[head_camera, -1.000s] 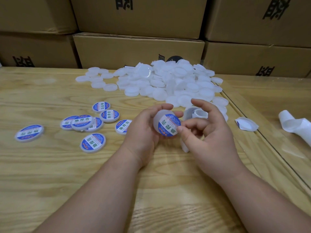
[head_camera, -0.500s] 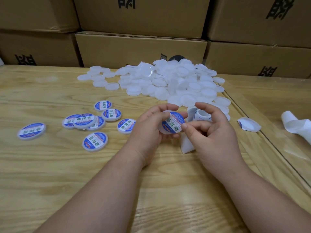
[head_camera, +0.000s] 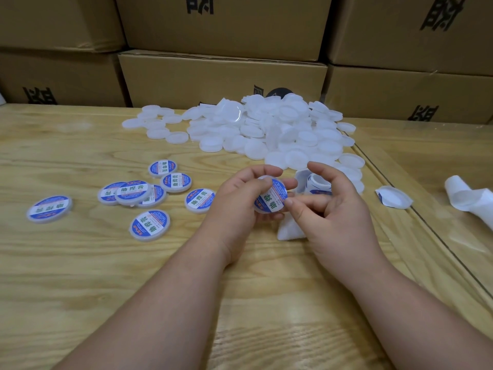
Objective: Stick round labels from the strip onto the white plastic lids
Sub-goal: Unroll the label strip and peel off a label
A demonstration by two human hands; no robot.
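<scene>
**Labelled lid held between both hands above the wooden table**

The left hand grips a round white plastic lid by its rim, thumb and fingers curled round it. A round blue-and-white label with green characters covers the lid's face. The right hand pinches the lid's near edge with thumb and forefinger; its other fingers are curled loosely apart above the strip of label backing, which curls up behind the hands and trails down to the light wooden table.

Seven finished lids with the same blue label lie flat to the left, three of them overlapping. A heap of bare white plastic lids sits at the far side, touching the brown cardboard boxes stacked behind, which carry black printed characters too cropped to read.

A seam runs along the table on the right; beyond it lie a peeled paper scrap and a crumpled white backing strip. Bare wood lies near the forearms.
</scene>
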